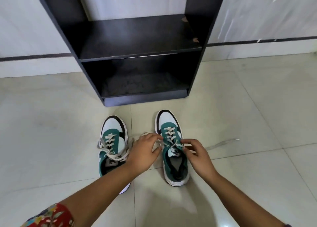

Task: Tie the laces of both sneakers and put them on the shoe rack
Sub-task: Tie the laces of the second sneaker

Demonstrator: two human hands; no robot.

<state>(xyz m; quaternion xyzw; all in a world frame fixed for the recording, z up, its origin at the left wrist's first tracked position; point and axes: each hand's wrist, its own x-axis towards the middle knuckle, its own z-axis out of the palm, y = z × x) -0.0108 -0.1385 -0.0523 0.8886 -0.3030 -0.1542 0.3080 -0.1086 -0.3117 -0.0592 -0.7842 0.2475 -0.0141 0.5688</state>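
Note:
Two green, white and black sneakers stand side by side on the floor, toes toward the rack. The left sneaker (112, 141) has a loose knot of grey-white laces lying across its tongue. My left hand (145, 151) pinches one lace end at the left side of the right sneaker (171, 137). On that shoe's right side, my right hand (195, 155) pinches the other lace end near the top eyelets. The black shoe rack (137, 38) stands just beyond the shoes, with bare shelves.
Glossy pale floor tiles (240, 115) spread on all sides of the shoes. A white wall with a dark skirting stripe (265, 41) runs behind the rack. A red patterned sleeve (51, 216) shows at the lower left.

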